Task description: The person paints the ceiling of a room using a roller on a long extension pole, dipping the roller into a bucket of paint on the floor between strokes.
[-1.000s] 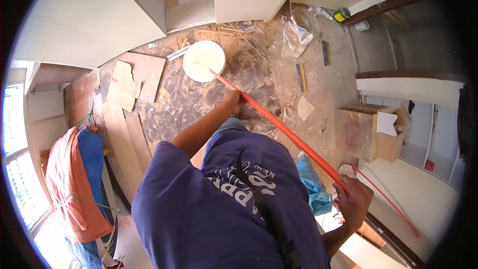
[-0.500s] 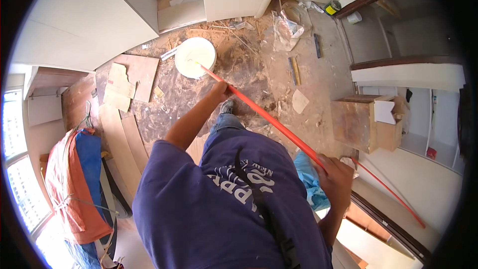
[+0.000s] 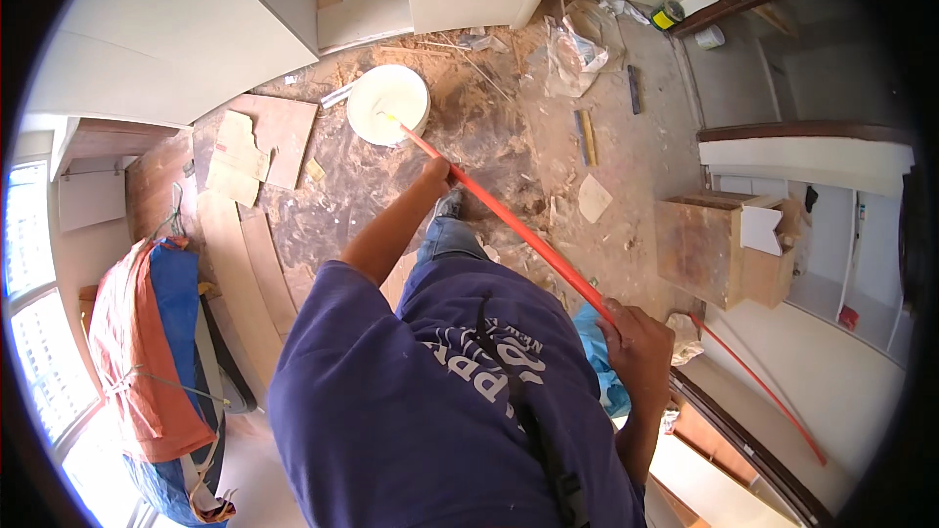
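A long red pole (image 3: 518,225) slants across the front of me, its far end reaching into a white bucket (image 3: 426,119). Pale, creamy liquid fills the bucket's inside, and a yellow tip (image 3: 392,118) shows where the pole enters it. Whatever is fixed to the pole below that tip is hidden. My left hand (image 3: 437,172) is closed round the pole a little way from the bucket. Near the pole's other end, beside my right side, my right hand (image 3: 641,340) grips it with fingers wrapped.
Boards (image 3: 245,274) and torn cardboard (image 3: 235,158) lie left of the bucket. Crumpled plastic (image 3: 577,54) and a dark bar (image 3: 634,90) litter the floor at far right. A wooden box (image 3: 699,240) stands at right; a second red pole (image 3: 758,386) leans behind my right hand.
My right hand has moved slightly left and toward the bucket, still on the pole. The left hand keeps its hold. The whole view has shifted a little.
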The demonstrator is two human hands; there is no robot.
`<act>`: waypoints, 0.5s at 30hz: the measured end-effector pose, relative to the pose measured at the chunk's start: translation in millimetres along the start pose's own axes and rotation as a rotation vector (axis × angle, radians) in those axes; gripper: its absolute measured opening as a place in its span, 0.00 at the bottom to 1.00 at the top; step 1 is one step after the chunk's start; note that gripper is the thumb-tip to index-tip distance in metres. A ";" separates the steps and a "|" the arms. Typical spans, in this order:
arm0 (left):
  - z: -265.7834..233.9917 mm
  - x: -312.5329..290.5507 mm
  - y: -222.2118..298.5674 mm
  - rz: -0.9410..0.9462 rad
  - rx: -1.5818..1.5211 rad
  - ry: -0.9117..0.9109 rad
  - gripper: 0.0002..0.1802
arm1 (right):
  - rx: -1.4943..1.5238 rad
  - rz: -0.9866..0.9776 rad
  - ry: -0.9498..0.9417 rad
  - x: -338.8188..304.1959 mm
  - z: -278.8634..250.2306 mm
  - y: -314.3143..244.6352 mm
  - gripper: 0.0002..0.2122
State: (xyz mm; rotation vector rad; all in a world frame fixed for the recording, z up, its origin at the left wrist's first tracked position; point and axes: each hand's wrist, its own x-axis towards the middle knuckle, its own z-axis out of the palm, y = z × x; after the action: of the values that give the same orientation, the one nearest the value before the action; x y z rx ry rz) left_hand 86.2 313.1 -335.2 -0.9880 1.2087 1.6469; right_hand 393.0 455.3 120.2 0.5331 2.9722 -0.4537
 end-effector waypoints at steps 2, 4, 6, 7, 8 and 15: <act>1.8 -8.8 -5.9 0.013 0.006 0.037 0.06 | -0.003 -0.008 0.019 -1.3 -18.7 9.4 0.12; 2.7 -21.1 -11.8 -0.031 0.003 -0.174 0.06 | 0.075 0.021 0.119 -12.7 -39.1 19.8 0.12; 6.7 -31.3 -10.5 -0.021 0.021 -0.181 0.06 | 0.103 0.081 0.117 -18.4 -49.7 19.5 0.12; 9.7 -36.5 -7.4 -0.007 0.040 -0.188 0.06 | 0.131 0.139 0.118 -16.7 -52.5 19.5 0.12; 13.6 -33.9 -1.7 -0.007 0.035 -0.188 0.06 | 0.135 0.123 0.105 -9.0 -50.0 18.1 0.12; 14.6 3.5 -8.3 0.006 -0.061 -0.124 0.06 | 0.107 -0.016 0.084 20.3 -22.8 23.4 0.11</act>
State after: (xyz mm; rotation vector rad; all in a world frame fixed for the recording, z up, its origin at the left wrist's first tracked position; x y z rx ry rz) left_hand 91.2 329.3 -337.7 -0.9057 1.0855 1.7322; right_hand 381.5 489.9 132.7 0.5515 3.0479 -0.6103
